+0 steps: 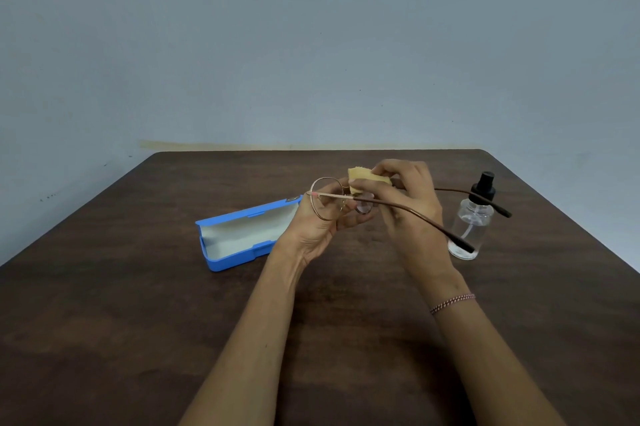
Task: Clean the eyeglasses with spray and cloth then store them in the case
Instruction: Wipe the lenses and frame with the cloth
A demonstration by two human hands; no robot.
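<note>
**Head cam: glasses held over the table, cloth on one lens**

Head view, only view.

- Eyeglasses (pixel 381 203) are held above the table (pixel 138 287), between both hands. Thin round metal frame, both brown side arms unfolded and pointing right.
- Left hand (pixel 322 221): fingers curled round the rim of the left-side lens, thumb on the near side. Clamped on the frame.
- Right hand (pixel 412 204): fingers and thumb pinch a folded yellow cloth (pixel 367 180) against the other lens. That lens is mostly hidden by cloth and fingers, so I can't tell how much of it the cloth covers.
- Near side arm runs across the front of the right hand and curves down to the right.

Surroundings:
- Spray bottle (pixel 469 228), clear with a black pump top, stands upright on the table right of the hands. Both side-arm tips overlap it in the picture: the far one across the neck, the near one across the lower body. Can't tell whether either touches it.
- Blue case (pixel 242 238) lies open on the table left of the hands, lid tipped back, white lining showing. Left hand blocks its right end.
- Braided bracelet (pixel 452 302) on the right wrist.
- Dark wood-grain tabletop, with a plain grey-blue wall (pixel 311 45) behind.
</note>
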